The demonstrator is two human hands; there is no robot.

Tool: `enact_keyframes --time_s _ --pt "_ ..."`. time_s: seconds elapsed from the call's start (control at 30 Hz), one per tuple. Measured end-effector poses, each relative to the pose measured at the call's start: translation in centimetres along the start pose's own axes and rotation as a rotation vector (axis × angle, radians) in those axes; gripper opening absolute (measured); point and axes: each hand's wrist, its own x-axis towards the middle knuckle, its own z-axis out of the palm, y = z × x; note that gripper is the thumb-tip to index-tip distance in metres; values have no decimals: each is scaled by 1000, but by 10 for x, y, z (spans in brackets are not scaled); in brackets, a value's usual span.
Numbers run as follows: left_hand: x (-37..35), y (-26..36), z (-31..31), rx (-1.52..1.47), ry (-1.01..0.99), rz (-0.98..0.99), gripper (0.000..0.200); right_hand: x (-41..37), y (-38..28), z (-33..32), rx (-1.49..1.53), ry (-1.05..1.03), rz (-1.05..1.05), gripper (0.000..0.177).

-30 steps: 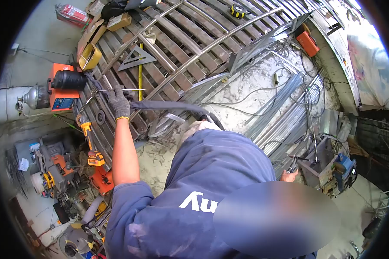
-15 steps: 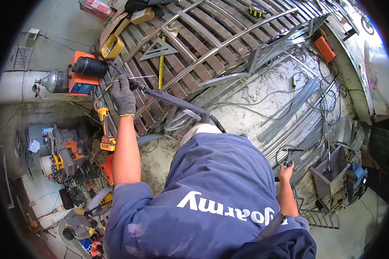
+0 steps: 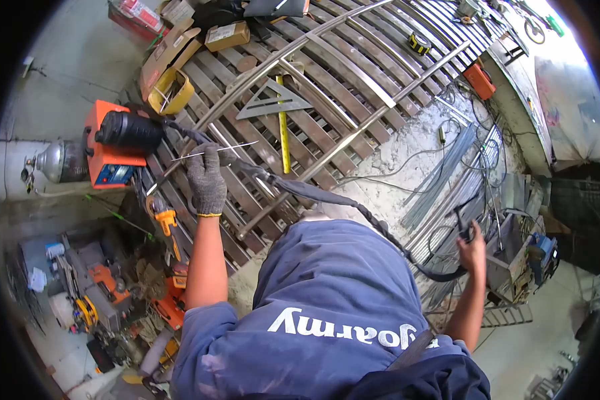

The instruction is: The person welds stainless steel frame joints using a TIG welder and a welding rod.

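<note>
My left hand (image 3: 207, 183), in a grey knitted glove, is closed around a thin metal filler rod (image 3: 243, 145) above the left end of the slatted metal bench (image 3: 327, 137). Bare, my right hand (image 3: 472, 252) grips a black welding torch (image 3: 461, 220) out to my right side. From the torch a black sleeved cable (image 3: 313, 193) crosses in front of my body towards the orange welding machine (image 3: 110, 147) at the left. Below my left hand lies a yellow angle grinder (image 3: 170, 223). A shiny tube frame (image 3: 353, 140) rests on the bench.
On the bench are a metal set square (image 3: 273, 103), a yellow ruler (image 3: 283, 133), a tape measure (image 3: 419, 44) and cardboard boxes (image 3: 227, 36). Long metal bars (image 3: 457, 177) and loose cables lie on the floor at right. A gas cylinder (image 3: 63, 161) is at far left.
My right hand has moved outward to the right with the torch, drawing the cable further across. My left hand still holds the rod. The whole view has shifted a little.
</note>
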Motion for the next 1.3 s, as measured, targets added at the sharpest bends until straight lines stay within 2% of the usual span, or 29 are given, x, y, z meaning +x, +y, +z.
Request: enact_keyframes --time_s 0.03,0.07,0.1,0.13,0.17,0.2,0.27,0.37,0.4,0.43,0.5,0.53,0.57,0.63,0.67,0.73,0.8,0.83,0.87,0.9,0.97,1.17,1.23,1.3 --pt "17 -4 -9 4 -26 23 22 -12 -61 -26 46 18 -58 78" --pt "35 -9 -20 8 -55 45 22 -20 -112 -51 118 -6 -23 78" --pt "52 -11 -26 12 -85 70 23 -32 -160 -72 27 53 -81 77" --pt "65 1 -26 33 -142 96 23 -43 -191 -90 -34 133 -229 76" --pt "77 6 -24 -6 -150 95 23 -62 -251 -116 30 74 -68 75" --pt "89 10 -20 -46 -158 96 22 -72 -283 -129 16 147 -137 75" --pt "112 17 -10 -82 -181 112 21 -91 -328 -153 -9 292 -251 73" --pt "137 -3 3 -134 -181 89 21 -111 -392 -184 171 392 -269 67" --pt "143 -20 6 -210 -180 21 21 -116 -412 -193 257 408 -274 63" --pt "143 -19 15 -179 -168 54 22 -117 -427 -203 265 445 -287 60" --pt "142 -28 27 -68 -153 36 25 -111 -456 -221 341 494 -440 60" --pt "142 -41 34 -133 -146 8 26 -102 -472 -230 411 508 -575 64" --pt "143 -51 40 -193 -139 -19 27 -81 -485 -239 387 408 -813 71" --pt "140 -47 52 -236 -124 -99 27 -40 -512 -258 391 73 -1277 86" --pt "139 -47 55 -222 -116 -118 27 12 -511 -280 254 -128 -1654 120" --pt "141 -46 60 -145 -108 -116 26 44 -515 -281 440 -217 -1718 129" --pt "146 -44 63 -18 -106 -74 25 39 -509 -230 1020 27 -1028 79" --pt "151 -45 61 90 -118 -52 25 51 -518 -205 1117 100 -850 67" --pt "155 -44 63 50 -121 -68 24 63 -526 -179 1224 170 -672 56" --pt "159 -41 65 10 -123 -85 24 80 -538 -155 1195 195 -701 57" --pt "168 -33 69 -35 -145 -118 22 106 -556 -115 1299 218 -558 59" --pt "197 -43 94 -102 -75 -191 22 185 -558 10 1279 -41 -286 78" --pt "211 -52 106 -132 -60 -222 23 200 -550 54 1191 -35 -299 77" --pt "227 -68 118 -271 -8 -267 24 208 -545 104 1276 -26 -329 79"
